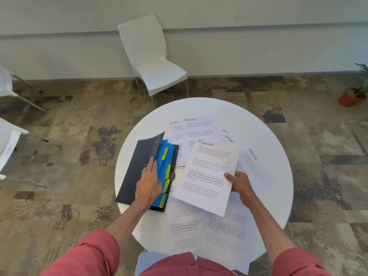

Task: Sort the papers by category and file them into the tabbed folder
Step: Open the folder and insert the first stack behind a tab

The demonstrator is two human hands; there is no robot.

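**Now: FINANCE sheet in hand, folder held open**

Here, left hand [149,184] flat on the folder [137,172], fingers stretched forward along the inner edge of the raised dark cover, palm down, pressing rather than gripping, forearm reaching in from the lower left out of a rolled red sleeve. Right hand [240,183] closed on the FINANCE sheet [207,176], thumb on top near its right edge, fingers curled beneath, wrist bent inward, sheet lifted and tilted above the other papers.

Folder at the left of the round white desk [278,156], lying open, dark cover propped up at an angle. Inside, blue dividers [165,156] fanned out, each with a yellow tab [164,153] along the right edge; top tab reads HR, lower tabs too blurred to read. Sheet just right of the folder, its lower left corner overlapping the folder's edge, printed in paragraphs with the title handwritten at the top.

Spread behind on the desk: an HR sheet [176,128], an ADMIN sheet [201,128], another ADMIN sheet [256,168] at right. More papers [199,232] near the desk's front edge, headings hidden.
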